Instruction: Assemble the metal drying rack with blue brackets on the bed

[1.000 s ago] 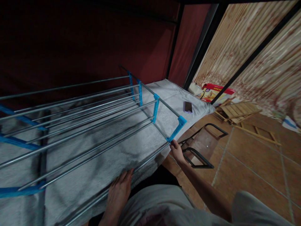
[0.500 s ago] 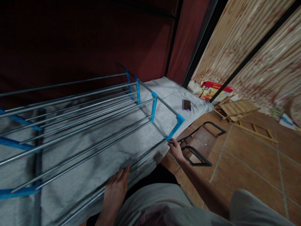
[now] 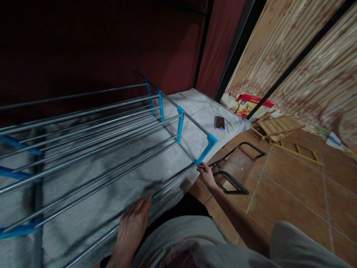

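A clothes drying rack with long metal rods and blue plastic joints (image 3: 181, 124) lies across a grey cloth-covered surface (image 3: 192, 100). Along its near side runs the front rod (image 3: 175, 181), close to my body. My left hand (image 3: 134, 219) lies over this rod, its fingers together and curled across it. At the rod's right end, my right hand (image 3: 206, 175) pinches just below the blue corner joint (image 3: 211, 140). Its fingertips are partly hidden there. The rack's left end runs out of view.
A phone (image 3: 219, 123) lies on the cloth beyond the rack. On the tiled floor to the right stand a black-framed chair (image 3: 237, 163) and a folded wooden piece (image 3: 281, 126). A red and yellow box (image 3: 253, 106) sits by the patterned curtain (image 3: 279, 56).
The whole view has shifted slightly, so the rack and hands appear a little further left and higher. Both hands keep their places on the front rod.
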Action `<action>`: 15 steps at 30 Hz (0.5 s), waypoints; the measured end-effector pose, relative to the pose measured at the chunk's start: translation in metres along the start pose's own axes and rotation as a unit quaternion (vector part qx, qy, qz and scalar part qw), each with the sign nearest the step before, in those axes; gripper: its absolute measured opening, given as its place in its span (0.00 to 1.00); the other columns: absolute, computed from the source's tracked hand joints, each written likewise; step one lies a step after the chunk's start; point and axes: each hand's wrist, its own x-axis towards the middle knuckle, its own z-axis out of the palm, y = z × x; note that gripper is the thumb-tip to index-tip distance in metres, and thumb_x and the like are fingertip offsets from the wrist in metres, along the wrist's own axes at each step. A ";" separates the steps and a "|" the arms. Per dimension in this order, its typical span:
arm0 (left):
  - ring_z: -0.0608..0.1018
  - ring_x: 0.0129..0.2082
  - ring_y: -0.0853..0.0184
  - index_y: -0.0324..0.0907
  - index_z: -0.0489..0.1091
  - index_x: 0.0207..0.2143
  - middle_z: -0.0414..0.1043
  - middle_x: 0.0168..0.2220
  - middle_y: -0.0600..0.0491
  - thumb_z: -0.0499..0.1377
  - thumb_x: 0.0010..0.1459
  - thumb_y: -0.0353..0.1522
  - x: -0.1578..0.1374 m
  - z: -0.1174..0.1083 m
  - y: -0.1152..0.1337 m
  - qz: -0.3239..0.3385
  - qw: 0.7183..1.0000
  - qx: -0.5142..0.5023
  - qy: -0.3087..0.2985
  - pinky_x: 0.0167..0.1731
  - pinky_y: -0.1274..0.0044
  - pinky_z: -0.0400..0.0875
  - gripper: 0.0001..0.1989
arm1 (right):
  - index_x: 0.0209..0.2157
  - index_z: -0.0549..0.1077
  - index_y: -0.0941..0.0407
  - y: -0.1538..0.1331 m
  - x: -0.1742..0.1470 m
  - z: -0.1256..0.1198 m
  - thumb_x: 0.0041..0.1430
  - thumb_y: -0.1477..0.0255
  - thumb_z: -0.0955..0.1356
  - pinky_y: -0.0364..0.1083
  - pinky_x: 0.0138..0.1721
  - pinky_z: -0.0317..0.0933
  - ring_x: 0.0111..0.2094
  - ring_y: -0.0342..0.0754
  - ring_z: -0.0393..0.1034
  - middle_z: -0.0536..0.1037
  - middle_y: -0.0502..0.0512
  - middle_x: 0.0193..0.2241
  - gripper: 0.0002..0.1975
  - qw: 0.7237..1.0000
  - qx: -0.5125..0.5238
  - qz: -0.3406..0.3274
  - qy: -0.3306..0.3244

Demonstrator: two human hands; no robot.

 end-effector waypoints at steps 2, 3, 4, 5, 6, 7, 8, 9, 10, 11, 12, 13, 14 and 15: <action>0.81 0.34 0.62 0.41 0.73 0.56 0.80 0.38 0.49 0.45 0.70 0.30 -0.001 -0.002 0.002 0.004 1.000 0.008 0.005 0.37 0.72 0.74 0.21 | 0.45 0.77 0.52 -0.001 0.000 0.000 0.49 0.66 0.65 0.53 0.52 0.65 0.46 0.53 0.72 0.80 0.54 0.44 0.20 1.000 0.005 0.001 -0.001; 0.81 0.33 0.63 0.41 0.73 0.56 0.80 0.38 0.49 0.45 0.70 0.30 -0.001 -0.003 0.004 0.003 1.000 0.011 0.008 0.37 0.72 0.74 0.21 | 0.45 0.77 0.52 -0.002 0.000 0.001 0.49 0.66 0.65 0.53 0.52 0.65 0.46 0.53 0.71 0.80 0.54 0.43 0.21 1.000 0.008 0.001 -0.001; 0.81 0.33 0.63 0.41 0.73 0.56 0.80 0.38 0.49 0.45 0.70 0.30 -0.001 -0.003 0.006 0.000 1.000 0.014 0.010 0.37 0.72 0.73 0.21 | 0.45 0.77 0.52 -0.002 0.000 0.001 0.48 0.67 0.65 0.53 0.52 0.65 0.45 0.53 0.72 0.80 0.54 0.42 0.21 1.000 0.010 0.000 0.000; 0.81 0.33 0.63 0.41 0.73 0.56 0.80 0.38 0.49 0.45 0.70 0.30 -0.001 -0.004 0.007 -0.004 1.000 0.014 0.011 0.37 0.72 0.73 0.21 | 0.45 0.77 0.53 -0.002 0.000 0.001 0.48 0.67 0.65 0.53 0.52 0.65 0.45 0.53 0.72 0.80 0.54 0.41 0.21 1.000 0.011 0.000 0.001; 0.81 0.33 0.63 0.42 0.73 0.55 0.80 0.37 0.49 0.45 0.70 0.30 -0.002 -0.004 0.009 -0.009 1.000 0.013 0.011 0.37 0.72 0.73 0.20 | 0.45 0.78 0.53 -0.002 0.000 0.001 0.48 0.67 0.65 0.53 0.52 0.65 0.44 0.53 0.72 0.80 0.54 0.40 0.21 1.000 0.011 0.000 0.003; 0.81 0.34 0.63 0.42 0.73 0.55 0.80 0.37 0.49 0.45 0.70 0.30 -0.001 -0.005 0.010 -0.014 1.000 0.010 0.010 0.37 0.72 0.73 0.20 | 0.44 0.78 0.53 -0.002 0.000 0.001 0.48 0.67 0.65 0.53 0.52 0.65 0.44 0.52 0.72 0.80 0.54 0.40 0.20 1.000 0.010 0.000 0.004; 0.81 0.34 0.63 0.43 0.73 0.55 0.80 0.38 0.49 0.45 0.70 0.30 -0.001 -0.005 0.011 -0.017 1.000 0.005 0.007 0.37 0.73 0.73 0.21 | 0.44 0.77 0.53 -0.002 0.000 0.001 0.48 0.67 0.66 0.52 0.52 0.65 0.44 0.52 0.72 0.80 0.54 0.40 0.20 1.000 0.008 0.000 0.005; 0.81 0.34 0.62 0.43 0.73 0.55 0.80 0.38 0.49 0.45 0.70 0.30 -0.001 -0.005 0.011 -0.020 1.000 0.002 0.004 0.37 0.72 0.74 0.21 | 0.44 0.77 0.53 -0.001 0.000 0.001 0.49 0.67 0.66 0.52 0.52 0.65 0.44 0.52 0.72 0.80 0.54 0.40 0.20 1.000 0.004 0.000 0.004; 0.82 0.34 0.62 0.43 0.73 0.55 0.80 0.38 0.49 0.45 0.69 0.30 0.000 -0.005 0.011 -0.022 1.000 0.001 0.001 0.37 0.72 0.74 0.21 | 0.44 0.77 0.53 0.000 0.000 0.000 0.49 0.67 0.66 0.53 0.52 0.65 0.44 0.52 0.72 0.80 0.54 0.40 0.20 1.000 0.000 0.001 0.003; 0.82 0.35 0.62 0.43 0.73 0.55 0.80 0.38 0.48 0.45 0.69 0.30 0.000 -0.004 0.011 -0.024 1.000 0.001 -0.003 0.37 0.72 0.74 0.21 | 0.44 0.77 0.53 0.001 0.000 0.000 0.49 0.67 0.66 0.53 0.53 0.65 0.44 0.52 0.72 0.80 0.54 0.40 0.19 1.000 -0.004 0.002 0.002; 0.82 0.35 0.62 0.42 0.73 0.55 0.80 0.39 0.48 0.45 0.69 0.30 0.001 -0.004 0.011 -0.023 1.000 0.005 -0.005 0.38 0.72 0.74 0.21 | 0.44 0.77 0.53 0.002 0.000 -0.001 0.49 0.66 0.66 0.53 0.53 0.65 0.45 0.53 0.72 0.80 0.54 0.41 0.19 1.000 -0.006 0.002 0.002; 0.82 0.35 0.62 0.42 0.73 0.55 0.80 0.39 0.47 0.45 0.69 0.30 0.002 -0.003 0.010 -0.022 1.000 0.010 -0.005 0.38 0.71 0.74 0.21 | 0.44 0.77 0.53 0.003 0.000 -0.001 0.49 0.66 0.66 0.53 0.53 0.65 0.45 0.53 0.72 0.80 0.54 0.43 0.19 1.000 -0.008 0.002 0.003; 0.82 0.35 0.62 0.41 0.73 0.55 0.80 0.39 0.47 0.45 0.69 0.30 0.002 -0.002 0.009 -0.018 1.000 0.016 -0.005 0.38 0.71 0.75 0.21 | 0.44 0.77 0.53 0.004 0.000 -0.001 0.50 0.66 0.66 0.54 0.54 0.65 0.46 0.53 0.72 0.80 0.55 0.44 0.19 1.000 -0.011 0.000 0.004; 0.82 0.35 0.62 0.41 0.74 0.55 0.81 0.39 0.47 0.45 0.69 0.29 0.003 -0.002 0.007 -0.015 1.000 0.022 -0.005 0.38 0.71 0.75 0.21 | 0.45 0.77 0.53 0.005 -0.001 -0.001 0.50 0.66 0.66 0.54 0.54 0.65 0.47 0.53 0.72 0.79 0.55 0.45 0.19 1.000 -0.014 -0.002 0.006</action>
